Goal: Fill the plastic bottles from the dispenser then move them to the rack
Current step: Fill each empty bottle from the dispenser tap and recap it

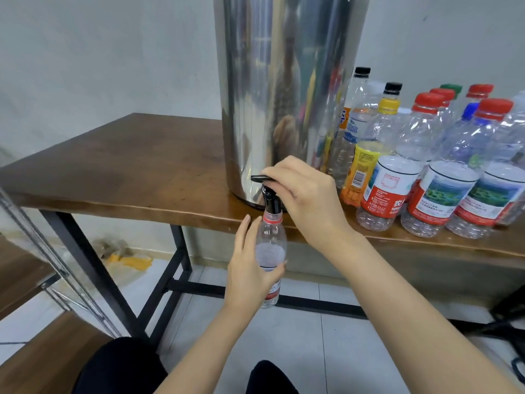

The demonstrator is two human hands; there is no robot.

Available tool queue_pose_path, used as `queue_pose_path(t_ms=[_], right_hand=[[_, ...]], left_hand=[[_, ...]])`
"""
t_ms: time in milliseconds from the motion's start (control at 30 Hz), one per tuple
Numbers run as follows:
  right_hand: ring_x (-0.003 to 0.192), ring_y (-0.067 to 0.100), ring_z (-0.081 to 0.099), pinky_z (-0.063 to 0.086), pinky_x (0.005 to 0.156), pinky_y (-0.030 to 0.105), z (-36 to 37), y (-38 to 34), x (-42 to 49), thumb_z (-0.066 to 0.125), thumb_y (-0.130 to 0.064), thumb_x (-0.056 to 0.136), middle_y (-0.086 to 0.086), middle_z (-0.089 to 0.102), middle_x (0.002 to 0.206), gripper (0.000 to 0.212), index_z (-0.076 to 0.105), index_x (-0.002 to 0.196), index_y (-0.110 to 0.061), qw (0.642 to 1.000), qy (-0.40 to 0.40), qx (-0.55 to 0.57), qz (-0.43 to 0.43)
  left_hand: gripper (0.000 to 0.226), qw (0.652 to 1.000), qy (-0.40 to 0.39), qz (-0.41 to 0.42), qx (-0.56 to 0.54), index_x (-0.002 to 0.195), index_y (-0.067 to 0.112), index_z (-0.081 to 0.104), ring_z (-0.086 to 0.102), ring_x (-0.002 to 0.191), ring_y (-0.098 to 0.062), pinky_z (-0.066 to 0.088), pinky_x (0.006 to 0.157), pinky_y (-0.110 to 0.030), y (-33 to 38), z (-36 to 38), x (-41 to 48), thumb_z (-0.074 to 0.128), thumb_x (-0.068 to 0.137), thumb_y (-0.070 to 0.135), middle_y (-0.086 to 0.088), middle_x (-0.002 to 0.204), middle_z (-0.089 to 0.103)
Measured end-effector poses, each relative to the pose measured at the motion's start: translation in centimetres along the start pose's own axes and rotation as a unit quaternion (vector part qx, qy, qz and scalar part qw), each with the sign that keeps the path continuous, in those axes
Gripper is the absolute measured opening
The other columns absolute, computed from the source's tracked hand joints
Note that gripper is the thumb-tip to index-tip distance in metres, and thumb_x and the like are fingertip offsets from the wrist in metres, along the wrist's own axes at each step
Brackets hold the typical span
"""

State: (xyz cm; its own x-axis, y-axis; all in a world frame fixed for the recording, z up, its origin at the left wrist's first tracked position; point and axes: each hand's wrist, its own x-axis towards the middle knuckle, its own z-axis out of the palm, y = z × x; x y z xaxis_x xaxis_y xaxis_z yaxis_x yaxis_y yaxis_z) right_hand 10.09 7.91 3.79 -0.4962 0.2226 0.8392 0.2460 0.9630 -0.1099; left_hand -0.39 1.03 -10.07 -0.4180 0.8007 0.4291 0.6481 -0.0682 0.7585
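Bottle (271, 237) upright in left hand (251, 270), mouth pointing up under tap (271, 199)

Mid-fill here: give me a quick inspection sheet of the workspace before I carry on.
Surface: wooden table, dispenser standing near its front edge.
Job's things: bottle held uncapped under the black spout, fill level unclear; capped bottles crowd the table right of the dispenser.
Clutter: yellow stain on the floor under the table.
Grippers: left hand grips the bottle; right hand holds the tap lever.
Cables: dark loop at lower right, possibly a cable.
Surroundings: shelf unit at left; white wall.
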Motion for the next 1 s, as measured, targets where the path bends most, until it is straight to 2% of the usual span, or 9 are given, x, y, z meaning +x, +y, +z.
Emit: queue_pose_path(t_ms=[67,167,233,300,333,433,600,733,1000], right_hand=[[0.091,0.023,0.065,0.056,0.077,0.037,0.3,0.1,-1.9,0.057,-0.007,0.093,0.012,0.067,0.097,0.021,0.071,0.107,-0.001,0.999,-0.006,-0.018,-0.037],[0.098,0.020,0.065,0.057,0.080,0.036,0.6,0.1,-3.5,0.058,-0.008,0.092,0.010,0.067,0.101,0.021,0.071,0.107,0.000,1.000,0.011,-0.006,-0.017],[0.094,0.020,0.063,0.056,0.072,0.034,0.7,-0.4,-3.1,0.065,-0.025,0.093,0.008,0.064,0.098,0.024,0.071,0.098,-0.002,0.999,0.020,-0.029,-0.003],[0.090,0.019,0.056,0.052,0.064,0.032,1.2,-1.3,-2.5,0.066,-0.051,0.087,0.004,0.058,0.097,0.045,0.065,0.086,-0.006,0.997,0.029,-0.043,0.049],[0.090,0.018,0.052,0.051,0.062,0.031,1.5,-1.9,-2.3,0.065,-0.056,0.085,0.003,0.055,0.097,0.049,0.062,0.082,-0.007,0.994,0.042,-0.039,0.089],[0.089,0.015,0.050,0.048,0.065,0.030,2.4,-3.0,-2.4,0.071,-0.043,0.085,0.001,0.052,0.096,0.038,0.059,0.079,-0.008,0.983,0.081,-0.024,0.165],[0.097,0.018,0.060,0.048,0.085,0.024,1.6,-1.9,-3.4,0.066,-0.024,0.091,0.004,0.068,0.098,0.020,0.069,0.088,-0.005,0.983,0.107,-0.014,0.151],[0.103,0.019,0.060,0.045,0.093,0.022,1.3,-1.3,-4.0,0.059,-0.027,0.097,0.005,0.071,0.109,0.026,0.070,0.092,-0.005,0.984,0.109,-0.039,0.137],[0.099,0.019,0.060,0.045,0.090,0.022,2.4,-1.7,-4.1,0.051,-0.029,0.102,0.009,0.070,0.111,0.038,0.069,0.088,0.002,0.977,0.143,-0.048,0.151]], left_hand=[[0.097,1.000,0.002,0.002,0.002,0.150,0.025,0.031,0.014,0.127,0.024,0.015,0.094,0.011,-0.2,0.1,0.1,0.087,0.071,0.026,0.010,0.159,0.023],[0.096,1.000,0.002,0.007,-0.001,0.149,0.023,0.033,0.011,0.123,0.034,0.016,0.094,0.011,-0.2,0.0,0.1,0.087,0.071,0.025,0.008,0.158,0.026],[0.094,1.000,-0.002,0.017,-0.006,0.147,0.025,0.034,0.015,0.120,0.035,0.019,0.092,0.010,-0.2,-0.2,0.1,0.087,0.070,0.024,0.005,0.157,0.029],[0.092,1.000,-0.004,0.028,-0.009,0.144,0.029,0.034,0.018,0.117,0.036,0.023,0.088,0.010,-0.1,-0.5,0.2,0.087,0.069,0.024,0.005,0.155,0.032],[0.092,0.999,-0.006,0.030,-0.014,0.143,0.029,0.034,0.019,0.119,0.035,0.023,0.088,0.010,-0.1,-0.6,0.2,0.088,0.069,0.023,0.006,0.155,0.032],[0.094,0.999,-0.022,0.033,-0.036,0.143,0.034,0.034,0.022,0.124,0.030,0.028,0.088,0.007,-0.2,-0.9,0.4,0.088,0.067,0.024,0.010,0.155,0.029],[0.090,0.997,-0.044,0.034,-0.048,0.143,0.033,0.037,0.032,0.124,0.016,0.028,0.089,0.004,-0.6,-1.3,0.5,0.087,0.069,0.026,0.015,0.154,0.024],[0.087,0.996,-0.059,0.039,-0.056,0.142,0.029,0.041,0.034,0.125,0.009,0.025,0.090,0.008,-0.7,-1.6,0.6,0.087,0.069,0.024,0.012,0.153,0.025],[0.085,0.992,-0.084,0.051,-0.085,0.142,0.034,0.039,0.032,0.128,0.007,0.023,0.095,0.007,-1.0,-2.3,0.8,0.086,0.072,0.027,0.012,0.154,0.022]])
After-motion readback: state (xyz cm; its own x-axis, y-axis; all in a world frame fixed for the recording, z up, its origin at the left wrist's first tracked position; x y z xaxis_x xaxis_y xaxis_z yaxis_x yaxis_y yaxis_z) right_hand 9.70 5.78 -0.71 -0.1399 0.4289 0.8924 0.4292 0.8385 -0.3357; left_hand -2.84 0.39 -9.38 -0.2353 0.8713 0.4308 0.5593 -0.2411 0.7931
